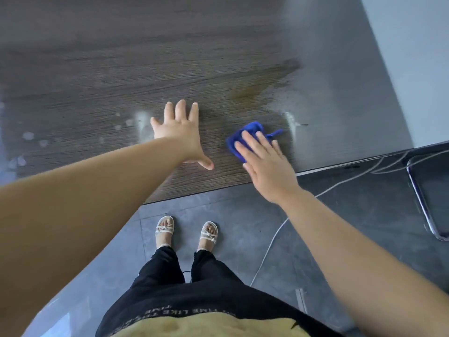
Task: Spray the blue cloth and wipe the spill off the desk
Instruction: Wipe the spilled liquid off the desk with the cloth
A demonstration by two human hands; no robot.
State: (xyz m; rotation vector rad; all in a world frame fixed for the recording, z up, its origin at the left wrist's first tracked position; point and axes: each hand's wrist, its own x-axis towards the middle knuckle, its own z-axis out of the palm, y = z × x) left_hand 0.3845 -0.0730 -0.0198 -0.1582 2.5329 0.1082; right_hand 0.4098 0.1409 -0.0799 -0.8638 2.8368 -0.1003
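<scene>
The blue cloth (245,136) lies bunched on the dark wood-grain desk (97,81), near the front edge. My right hand (264,164) presses flat on it with straight fingers, covering its near half. A brownish smeared spill (257,87) spreads on the desk just beyond the cloth, stretching up to the right. My left hand (181,132) rests flat on the desk to the left of the cloth, fingers spread. No spray bottle is in view.
Pale wet spots (29,136) dot the desk's left side. The desk's front edge (218,188) runs diagonally; below it are grey floor tiles, my sandalled feet, a white cable (274,237) and a chrome chair frame (422,203) at right. A wall stands at upper right.
</scene>
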